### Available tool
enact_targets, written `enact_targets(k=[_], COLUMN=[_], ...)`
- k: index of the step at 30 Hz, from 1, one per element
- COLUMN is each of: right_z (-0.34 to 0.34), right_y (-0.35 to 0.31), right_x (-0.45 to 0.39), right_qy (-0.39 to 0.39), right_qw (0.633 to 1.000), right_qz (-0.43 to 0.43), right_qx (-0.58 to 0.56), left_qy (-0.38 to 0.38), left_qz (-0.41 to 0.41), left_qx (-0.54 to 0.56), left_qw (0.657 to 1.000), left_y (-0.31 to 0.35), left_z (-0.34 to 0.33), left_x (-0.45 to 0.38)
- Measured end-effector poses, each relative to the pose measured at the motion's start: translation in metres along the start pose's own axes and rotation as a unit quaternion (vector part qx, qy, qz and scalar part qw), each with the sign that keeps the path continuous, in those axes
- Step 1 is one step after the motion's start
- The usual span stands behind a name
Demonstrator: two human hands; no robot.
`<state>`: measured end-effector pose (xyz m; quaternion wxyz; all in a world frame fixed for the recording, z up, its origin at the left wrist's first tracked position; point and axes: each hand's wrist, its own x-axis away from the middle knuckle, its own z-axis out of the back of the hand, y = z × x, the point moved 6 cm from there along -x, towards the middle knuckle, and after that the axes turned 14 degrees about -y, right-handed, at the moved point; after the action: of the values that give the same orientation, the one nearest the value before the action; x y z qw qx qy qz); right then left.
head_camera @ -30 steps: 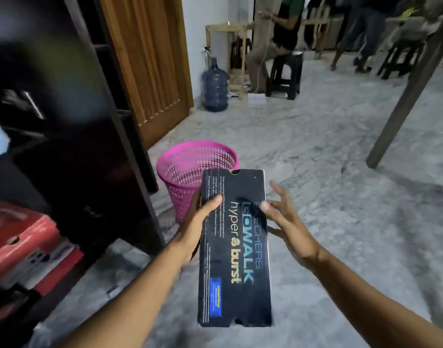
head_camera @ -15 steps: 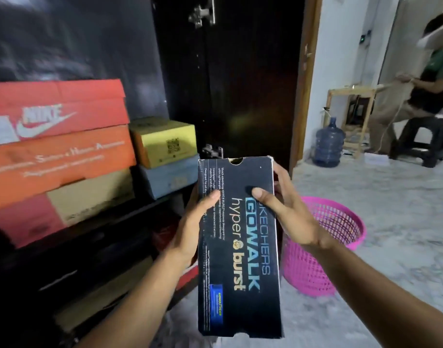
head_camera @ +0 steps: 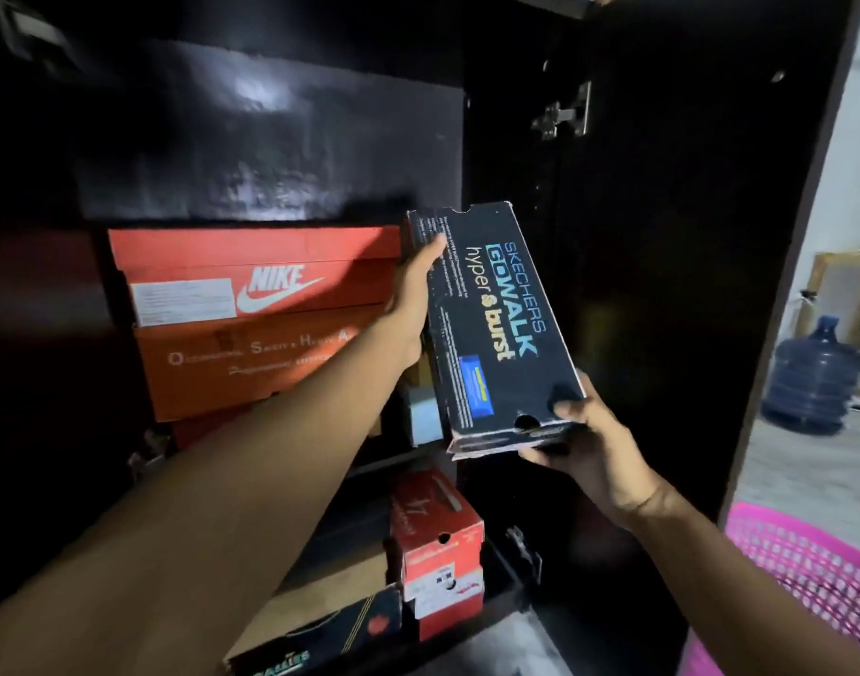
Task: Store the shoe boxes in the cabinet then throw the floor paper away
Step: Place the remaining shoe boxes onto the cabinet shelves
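A black Skechers shoe box (head_camera: 496, 329) is held up inside the dark cabinet (head_camera: 281, 139), tilted, beside a stack of orange-red boxes. My left hand (head_camera: 413, 304) grips its far left edge. My right hand (head_camera: 584, 441) grips its near lower corner from below. The red Nike box (head_camera: 252, 270) tops the stack, with an orange box (head_camera: 252, 363) under it. Small boxes behind the black one are mostly hidden. No floor paper shows.
On the lower shelf stand a red box (head_camera: 437, 539) and a dark box (head_camera: 320, 636). The open cabinet door (head_camera: 662, 236) with hinges stands at right. A pink mesh basket (head_camera: 818, 578) and a blue water jug (head_camera: 813, 383) sit on the floor beyond.
The view swung from the floor to the cabinet. The black box rose to the upper shelf level and tilted. My right hand shifted from the box's side to its near lower corner.
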<state>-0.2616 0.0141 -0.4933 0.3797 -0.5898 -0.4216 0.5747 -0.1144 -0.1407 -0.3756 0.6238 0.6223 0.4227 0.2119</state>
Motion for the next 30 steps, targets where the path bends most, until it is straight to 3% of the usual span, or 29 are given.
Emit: enact_targets(k=[3,6,9,12,14,18,21,26,30], right_z=[0.014,0.021,0.022,0.025,0.030,0.044,0.033,0.014,0.010], right_y=[-0.007,-0.017,-0.026,-0.035,-0.041,-0.053,-0.056,-0.031,-0.033], right_x=[-0.023,-0.055,-0.087,-0.121,-0.141,-0.166,-0.174,-0.189,-0.174], right_qy=[0.073,0.110,0.123,0.120,0.138,0.234,0.212,0.087,0.063], right_qw=[0.996,0.992,0.989,0.989,0.987,0.944,0.920,0.905,0.901], right_qz=[0.001,-0.025,-0.075,-0.086,-0.087,-0.062,-0.001,-0.070,-0.067], right_qx=[-0.055,-0.056,-0.040,-0.028,0.006,0.224,0.329,0.410,0.423], left_qy=[0.110,0.218,0.127,0.012,0.016,0.072,0.087,0.115,0.108], left_qz=[0.037,-0.090,-0.240,-0.265,-0.246,-0.164,-0.106,-0.029,-0.004], left_qx=[-0.059,-0.271,-0.431,-0.576,-0.645,-0.740,-0.785,-0.804,-0.818], left_qw=[0.991,0.933,0.860,0.773,0.723,0.648,0.605,0.583,0.565], left_y=[0.007,0.032,0.036,0.021,0.018,0.020,0.023,0.030,0.027], left_z=[0.012,0.018,0.004,-0.005,-0.005,-0.004,-0.007,0.002,0.007], left_x=[-0.021,-0.011,0.006,0.005,-0.002,-0.026,-0.043,-0.062,-0.076])
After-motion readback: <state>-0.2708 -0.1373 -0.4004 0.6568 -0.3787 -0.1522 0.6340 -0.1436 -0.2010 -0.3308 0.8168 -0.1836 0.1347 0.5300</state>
